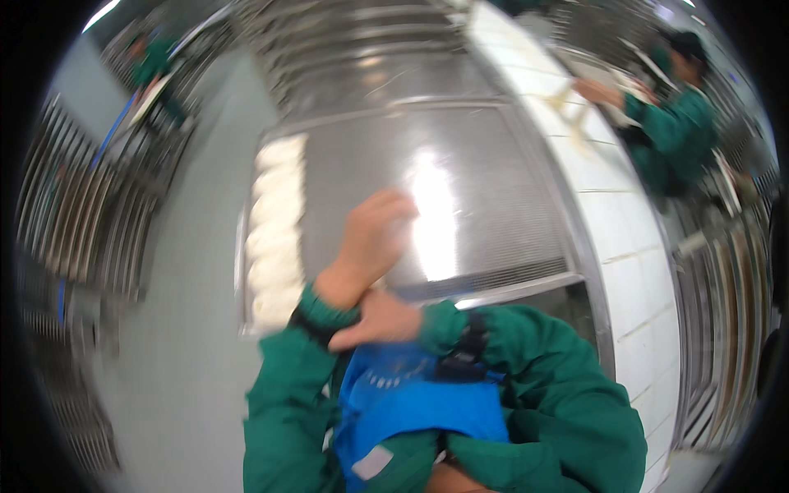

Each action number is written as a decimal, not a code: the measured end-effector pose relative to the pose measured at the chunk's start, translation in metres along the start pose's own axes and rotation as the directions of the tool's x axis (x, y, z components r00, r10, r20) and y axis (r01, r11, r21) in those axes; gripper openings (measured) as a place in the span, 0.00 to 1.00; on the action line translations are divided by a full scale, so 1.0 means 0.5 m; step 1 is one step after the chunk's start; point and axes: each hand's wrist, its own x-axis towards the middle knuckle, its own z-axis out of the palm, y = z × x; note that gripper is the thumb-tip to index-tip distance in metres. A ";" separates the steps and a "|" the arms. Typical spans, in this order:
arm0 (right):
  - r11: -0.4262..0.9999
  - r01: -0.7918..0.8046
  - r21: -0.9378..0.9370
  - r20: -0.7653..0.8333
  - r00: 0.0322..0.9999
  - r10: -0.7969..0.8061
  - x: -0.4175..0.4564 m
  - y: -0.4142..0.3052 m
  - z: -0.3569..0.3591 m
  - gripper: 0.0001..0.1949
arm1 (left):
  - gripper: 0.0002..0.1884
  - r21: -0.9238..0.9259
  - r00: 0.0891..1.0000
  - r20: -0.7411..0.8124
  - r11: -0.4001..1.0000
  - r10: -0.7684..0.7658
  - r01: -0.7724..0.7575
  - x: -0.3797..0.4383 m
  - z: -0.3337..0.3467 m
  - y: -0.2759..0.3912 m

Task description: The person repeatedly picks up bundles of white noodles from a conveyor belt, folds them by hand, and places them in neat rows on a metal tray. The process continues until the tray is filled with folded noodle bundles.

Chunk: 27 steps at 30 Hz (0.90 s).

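Observation:
My left hand (377, 231) is raised over a metal tray (351, 154), blurred, and whether its fingers are closed cannot be told. No object shows in it. Across my left wrist lies my right hand (388, 317), its thumb over the green left sleeve cuff (327, 308) and its fingers partly hidden behind the wrist. Pale dough pieces (275, 228) form a single row along the tray's left side. They sit close against one another, left of my hands. A bright reflection crosses the bare metal to the right.
A white-tiled ledge (635, 271) runs along the right. Behind it a person in green (672, 132) handles pale strips. Another person (151, 68) stands far left near tray racks (86, 203). More stacked trays (370, 37) stand beyond my tray. Grey floor (179, 277) lies left.

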 end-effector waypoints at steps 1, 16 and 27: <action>1.000 -0.007 -0.022 0.070 0.998 0.008 0.003 0.000 -0.005 0.44 | 0.12 -0.055 0.995 -0.022 0.994 -0.094 0.093 0.006 -0.004 0.009; 0.936 -0.271 -0.224 -0.167 0.957 0.236 -0.131 0.077 -0.244 0.32 | 0.14 0.283 0.879 0.312 0.919 -0.360 0.276 -0.138 -0.076 -0.064; 0.588 -0.380 -0.714 -0.609 0.751 -0.254 -0.361 0.131 -0.356 0.18 | 0.29 0.640 0.809 0.273 0.726 -0.521 0.252 -0.372 -0.090 -0.097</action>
